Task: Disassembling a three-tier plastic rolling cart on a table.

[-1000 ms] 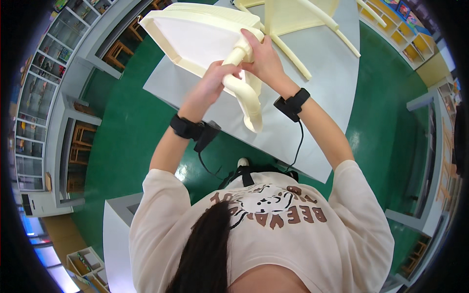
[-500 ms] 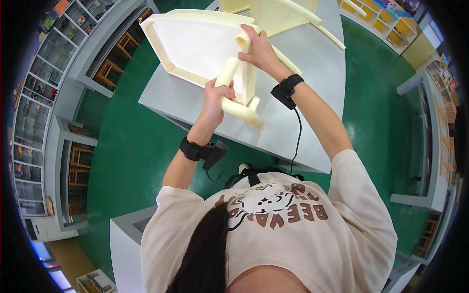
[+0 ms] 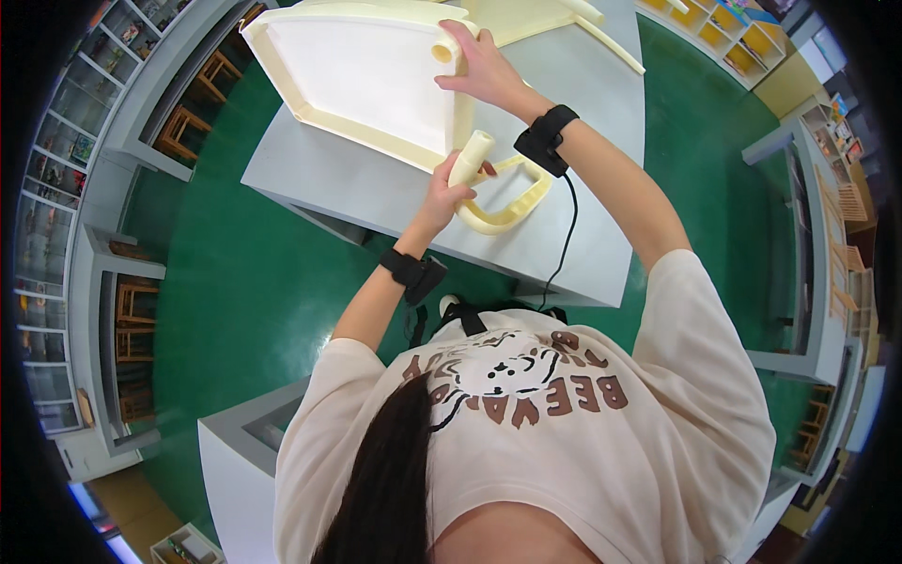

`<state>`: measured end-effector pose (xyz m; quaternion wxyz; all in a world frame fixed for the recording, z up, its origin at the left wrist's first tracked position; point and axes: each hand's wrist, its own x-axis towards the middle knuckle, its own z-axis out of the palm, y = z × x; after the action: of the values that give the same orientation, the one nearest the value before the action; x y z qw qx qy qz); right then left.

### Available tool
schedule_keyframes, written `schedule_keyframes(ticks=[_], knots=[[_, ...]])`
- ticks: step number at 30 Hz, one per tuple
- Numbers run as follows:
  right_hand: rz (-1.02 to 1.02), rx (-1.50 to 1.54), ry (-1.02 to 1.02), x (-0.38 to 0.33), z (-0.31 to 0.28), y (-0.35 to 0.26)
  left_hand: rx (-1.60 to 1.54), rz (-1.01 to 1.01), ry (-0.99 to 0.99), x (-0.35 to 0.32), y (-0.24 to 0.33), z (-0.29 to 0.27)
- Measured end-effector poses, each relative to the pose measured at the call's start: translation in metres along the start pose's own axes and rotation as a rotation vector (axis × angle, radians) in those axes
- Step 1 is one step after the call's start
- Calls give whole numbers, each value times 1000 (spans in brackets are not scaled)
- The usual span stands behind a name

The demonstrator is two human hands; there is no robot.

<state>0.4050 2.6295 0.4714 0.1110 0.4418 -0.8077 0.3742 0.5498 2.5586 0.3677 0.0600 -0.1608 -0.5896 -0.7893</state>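
A cream plastic panel (image 3: 362, 80) with a raised rim and white inner face leans up at the table's far left. My right hand (image 3: 484, 68) is closed around its upper right corner, by a round hollow socket (image 3: 443, 53). Nearer to me, my left hand (image 3: 440, 197) grips a cream curved plastic tube piece (image 3: 498, 224). One straight tube end points up and away; the rest bends round to the right into a ribbed loop. That tube end stands apart from the socket. Each wrist wears a black strapped device.
Both parts are over the grey table (image 3: 583, 235). More cream panels (image 3: 526, 19) and a loose cream rod (image 3: 611, 49) lie at its far side. A black cable (image 3: 568, 235) hangs from my right wrist across the table. Wooden stools (image 3: 183, 132) stand under the left bench.
My left hand has turned the tube piece, so its loop now swings out to the right and shows openly. The tube end has drawn away from the panel. My right hand keeps its hold.
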Motion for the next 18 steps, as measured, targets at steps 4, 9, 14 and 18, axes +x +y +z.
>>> schedule_keyframes(ticks=[4, 9, 14, 18], knots=[[40, 4, -19, 0, -1, 4, 501, 107, 184, -11, -55, -8], [55, 63, 36, 0, 6, 11, 379, -173, 130, -29, -105, -5], [149, 80, 70, 3, 9, 23, 512, -113, 207, -25, -130, -3], [235, 178, 73, 8, 14, 39, 618, -125, 344, -21, -141, -1]])
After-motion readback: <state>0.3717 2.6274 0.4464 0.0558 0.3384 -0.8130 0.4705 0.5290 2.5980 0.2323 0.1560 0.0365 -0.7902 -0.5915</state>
